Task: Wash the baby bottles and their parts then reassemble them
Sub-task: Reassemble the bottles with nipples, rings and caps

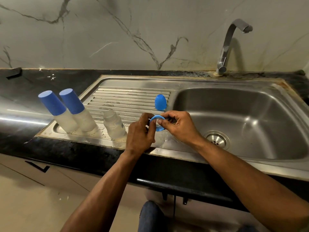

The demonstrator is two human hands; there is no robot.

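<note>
Both hands hold a blue screw ring (156, 117) above the front of the draining board. My left hand (140, 133) grips its left side, and my right hand (178, 125) pinches its right side with thumb and fingers. A pale teat seems to sit inside the ring, mostly hidden by fingers. An open clear bottle (114, 125) stands uncapped just left of my left hand. Two capped bottles, one (57, 111) and the other (78, 109), stand at the board's left end with dark blue caps. A light blue cap (160, 102) stands behind my hands.
The steel draining board (127, 97) is wet and ribbed. The sink basin (250, 118) with its drain (216, 139) lies to the right, under a chrome tap (229, 46) that is not running. Black counter (50, 77) surrounds the sink.
</note>
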